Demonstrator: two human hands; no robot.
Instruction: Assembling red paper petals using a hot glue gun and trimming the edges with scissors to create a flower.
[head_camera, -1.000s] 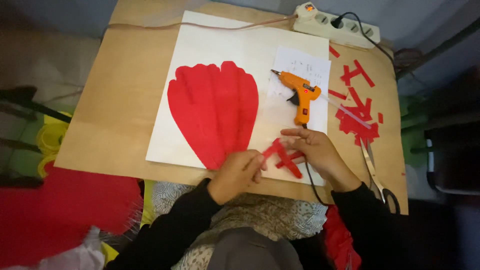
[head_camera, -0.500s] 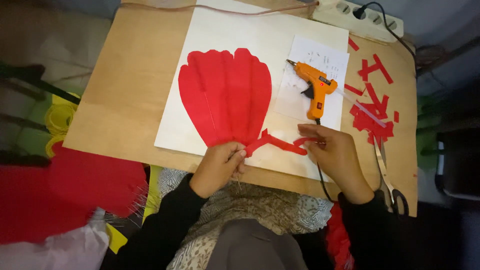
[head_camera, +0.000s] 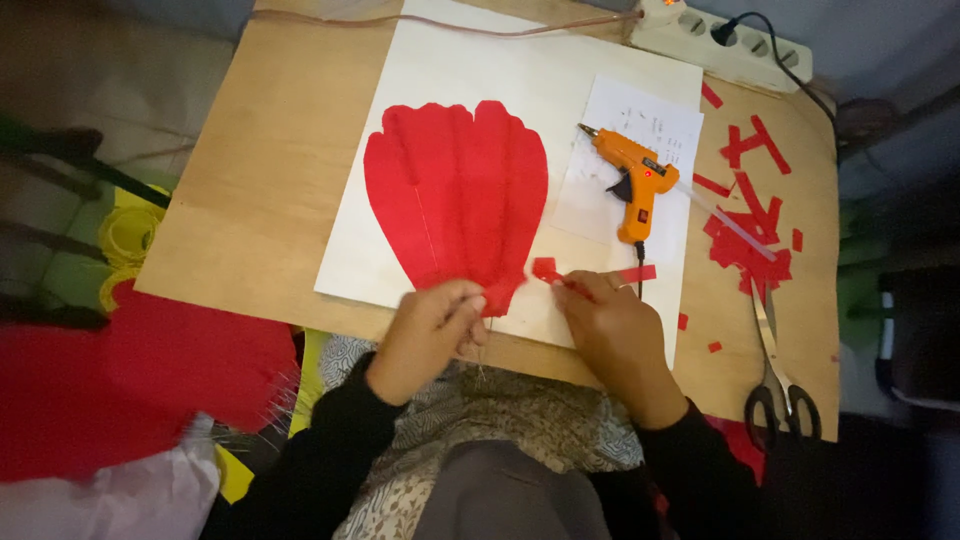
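Pinching the narrow near tip of a red fan (head_camera: 458, 195), the left hand (head_camera: 432, 335) has its grip together on the paper where the fan's folds gather. The fan spreads away from that tip across a white sheet (head_camera: 560, 80) on the wooden bench (head_camera: 260, 160), its scalloped edge on the far side.

The right hand (head_camera: 612, 328) rests just right of the tip, its grip clamped on a red strip (head_camera: 560, 278) that runs from a small square end near the fan, under the fingers, to a short end showing at the right. The strip lies on the near part of the sheet, close to the fan's tip but apart from it.

An orange glue gun (head_camera: 630, 178) lies just beyond the right hand, on a smaller slip of white paper (head_camera: 645, 115), nozzle pointing far left and cord trailing toward the near edge. Red scraps (head_camera: 750, 235) are scattered over the bench to the right, with scissors (head_camera: 775, 385) lying near the right near corner, handles toward the person. A white power strip (head_camera: 720, 45) sits at the far right corner, a cable running left from it along the far edge.

Left of the bench, beyond its edge, a large red sheet (head_camera: 130, 380) lies blurred beside a yellow object (head_camera: 125, 240) whose kind cannot be told.
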